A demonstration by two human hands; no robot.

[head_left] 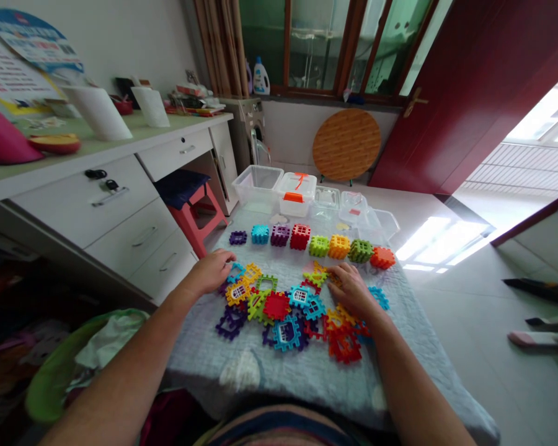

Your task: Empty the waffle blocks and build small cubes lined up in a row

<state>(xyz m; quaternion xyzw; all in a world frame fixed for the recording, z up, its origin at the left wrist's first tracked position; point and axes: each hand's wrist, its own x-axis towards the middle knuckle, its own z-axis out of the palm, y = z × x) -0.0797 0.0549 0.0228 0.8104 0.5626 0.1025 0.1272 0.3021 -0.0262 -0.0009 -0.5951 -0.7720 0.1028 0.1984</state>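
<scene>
A loose pile of plastic interlocking building panels lies on the cloth-covered table between my hands. My left hand [211,271] rests at the pile's left edge, fingers loosely bent and apart beside a blue panel [235,272]. At the right side, my right hand [351,288] reaches over the pile, its fingers spread against yellow pieces. The pile includes a solid red panel [277,305], a blue window panel [287,333], a yellow window panel [238,293] and a purple frame [231,323]. Red-orange panels [345,348] overlap near my right wrist. My palms hide some pieces.
Beyond the pile runs a row of colour-sorted stacks, including a red stack [300,236] and an orange stack [382,257]. Clear plastic bins [258,186] and a lidded box with an orange latch [297,195] stand behind. A red stool [199,210] is at the left.
</scene>
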